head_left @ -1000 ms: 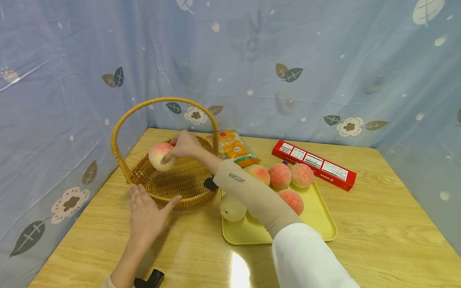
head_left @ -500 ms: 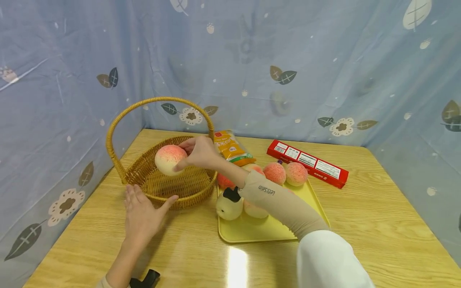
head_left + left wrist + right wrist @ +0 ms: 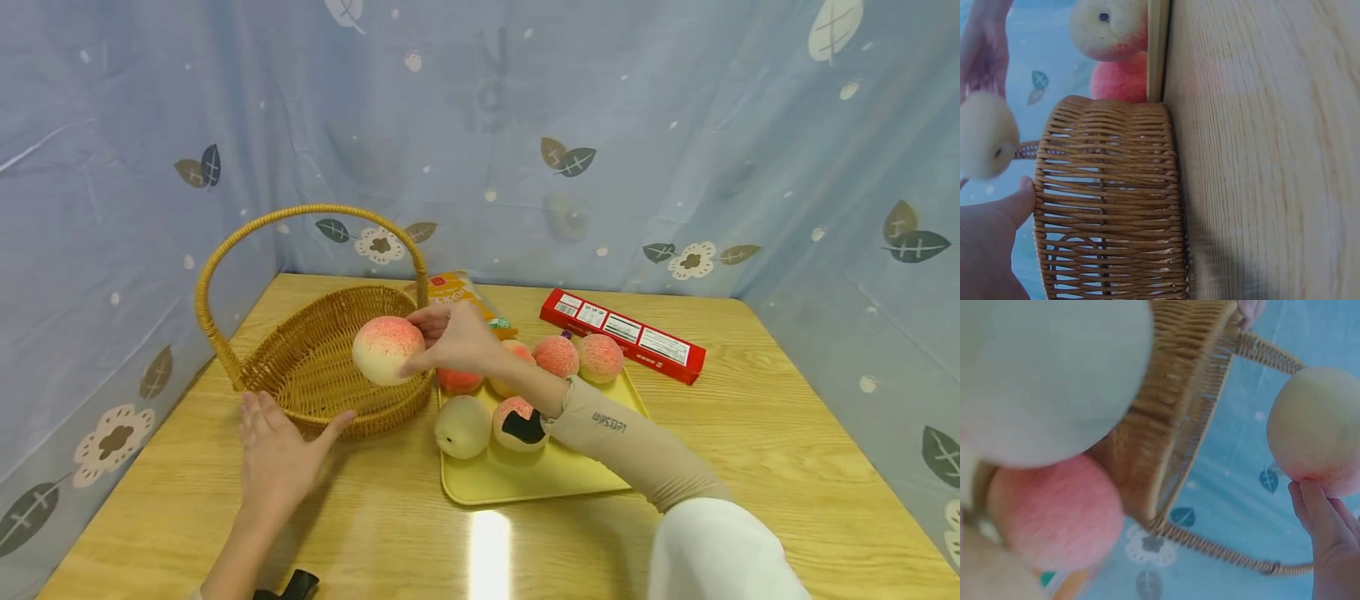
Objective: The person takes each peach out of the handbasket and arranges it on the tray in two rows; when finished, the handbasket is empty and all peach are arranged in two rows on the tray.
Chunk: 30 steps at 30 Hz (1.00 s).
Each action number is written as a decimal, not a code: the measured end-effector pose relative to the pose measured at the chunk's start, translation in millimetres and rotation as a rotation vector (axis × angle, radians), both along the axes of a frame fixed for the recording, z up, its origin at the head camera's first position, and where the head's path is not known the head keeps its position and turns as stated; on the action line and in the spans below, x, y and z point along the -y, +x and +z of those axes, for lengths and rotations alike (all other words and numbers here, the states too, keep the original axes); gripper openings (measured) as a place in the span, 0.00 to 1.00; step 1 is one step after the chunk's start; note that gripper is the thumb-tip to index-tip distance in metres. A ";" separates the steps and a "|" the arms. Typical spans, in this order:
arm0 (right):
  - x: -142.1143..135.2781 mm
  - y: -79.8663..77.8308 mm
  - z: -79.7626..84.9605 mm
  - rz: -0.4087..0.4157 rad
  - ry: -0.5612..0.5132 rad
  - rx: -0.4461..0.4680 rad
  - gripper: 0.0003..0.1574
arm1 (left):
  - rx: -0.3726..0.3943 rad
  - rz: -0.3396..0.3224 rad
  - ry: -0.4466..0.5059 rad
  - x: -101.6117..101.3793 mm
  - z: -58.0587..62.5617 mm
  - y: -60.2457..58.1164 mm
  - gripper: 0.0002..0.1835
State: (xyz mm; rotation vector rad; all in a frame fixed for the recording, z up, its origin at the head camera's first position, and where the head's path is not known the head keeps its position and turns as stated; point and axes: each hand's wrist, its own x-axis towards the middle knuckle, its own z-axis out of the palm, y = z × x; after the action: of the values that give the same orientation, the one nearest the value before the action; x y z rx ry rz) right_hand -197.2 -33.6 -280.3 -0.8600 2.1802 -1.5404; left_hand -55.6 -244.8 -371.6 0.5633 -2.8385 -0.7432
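A peach (image 3: 388, 350), pink on top and cream below, is pinched between the thumb and fingers of my right hand (image 3: 455, 337). In the head view it overlaps the right part of the wicker basket (image 3: 386, 423). The right wrist view shows the same peach (image 3: 1316, 425) above the fingers. My left hand (image 3: 279, 454) rests at the basket's near left rim, fingers straight and thumb spread along the rim. In the left wrist view the thumb (image 3: 1019, 203) touches the woven side. The basket's bare woven floor shows under its tall arched handle (image 3: 315, 208).
Right of the basket is a yellow tray (image 3: 525, 483) with several peaches, including a cream one (image 3: 462, 427) near its left edge. An orange snack bag (image 3: 456, 287) lies behind it. A long red box (image 3: 622, 335) lies at the back right, before a blue patterned curtain (image 3: 480, 167).
My right hand has drawn the peach from over the basket's left part rightward and nearer to me. My left hand stays at the rim. The head view has shifted slightly right.
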 end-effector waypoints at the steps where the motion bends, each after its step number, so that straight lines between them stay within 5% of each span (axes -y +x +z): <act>1: -4.5 -0.7 -1.6 -0.011 -0.004 0.011 0.39 | -0.005 -0.004 0.001 0.3 -0.3 0.3 0.67; 10: -44.0 -2.1 -11.9 -0.064 0.000 0.035 0.37 | -0.021 -0.013 0.000 2.1 -0.7 2.4 0.66; 19: -74.0 8.0 -24.3 -0.072 0.015 0.115 0.37 | -0.015 -0.020 -0.004 3.6 -1.5 3.4 0.66; 30: -114.6 21.3 -35.6 -0.128 0.009 0.103 0.38 | -0.013 -0.020 0.017 1.9 -0.9 0.2 0.66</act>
State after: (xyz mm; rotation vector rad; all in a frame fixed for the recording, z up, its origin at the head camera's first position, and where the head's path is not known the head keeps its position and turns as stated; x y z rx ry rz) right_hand -175.9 81.1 -315.9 -0.6344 2.2043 -1.5947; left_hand -55.4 -246.7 -372.4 0.5320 -2.8324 -0.7719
